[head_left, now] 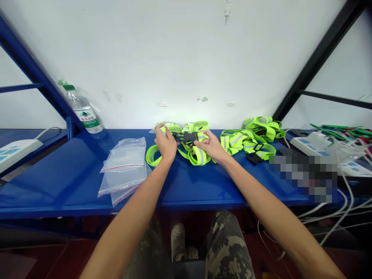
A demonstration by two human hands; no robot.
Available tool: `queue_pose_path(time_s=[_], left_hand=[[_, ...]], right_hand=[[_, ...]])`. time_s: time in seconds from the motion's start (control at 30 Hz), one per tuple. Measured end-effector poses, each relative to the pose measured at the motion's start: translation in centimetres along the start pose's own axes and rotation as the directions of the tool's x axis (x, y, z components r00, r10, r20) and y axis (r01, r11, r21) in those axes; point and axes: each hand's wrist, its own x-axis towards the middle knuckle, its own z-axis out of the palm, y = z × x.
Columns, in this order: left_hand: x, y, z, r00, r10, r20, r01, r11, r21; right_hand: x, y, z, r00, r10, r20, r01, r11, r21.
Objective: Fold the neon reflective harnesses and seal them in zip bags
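Observation:
A neon yellow-green reflective strap with a black plastic buckle lies looped on the blue table. My left hand is closed on the strap's left side next to the buckle. My right hand pinches the strap and the buckle's right end. Both hands meet at the buckle, just above the tabletop.
A stack of clear zip bags lies left of my hands. More neon straps are piled to the right. A water bottle leans at the back left. Power strips and white cables crowd the right end; another strip sits far left.

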Motion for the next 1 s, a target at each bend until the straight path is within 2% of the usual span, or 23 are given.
queue_pose_path(time_s=[0.13,0.37,0.67,0.83,1.0], left_hand=[[0.1,-0.1,0.0,0.995,0.064,-0.079,-0.062,0.998,0.024],[-0.2,0.3,0.0,0.995,0.052,-0.083,-0.052,0.999,-0.001],[-0.2,0.8,-0.2,0.983,0.091,-0.158,-0.085,0.995,0.049],[-0.3,0.8,-0.1,0.986,0.079,-0.146,-0.071,0.996,0.057],[-0.4,0.7,0.0,0.986,0.108,-0.131,-0.105,0.994,0.032]], right_hand=[[0.0,0.0,0.0,0.999,-0.014,-0.035,0.011,0.997,-0.08],[0.1,0.2,0.0,0.999,-0.004,-0.046,-0.002,0.991,-0.133],[-0.6,-0.8,0.5,0.998,-0.016,-0.053,0.008,0.989,-0.148],[-0.4,0.0,0.1,1.0,-0.027,-0.003,0.026,0.981,-0.191],[-0.4,0.0,0.1,1.0,-0.007,-0.007,0.006,0.986,-0.165]])
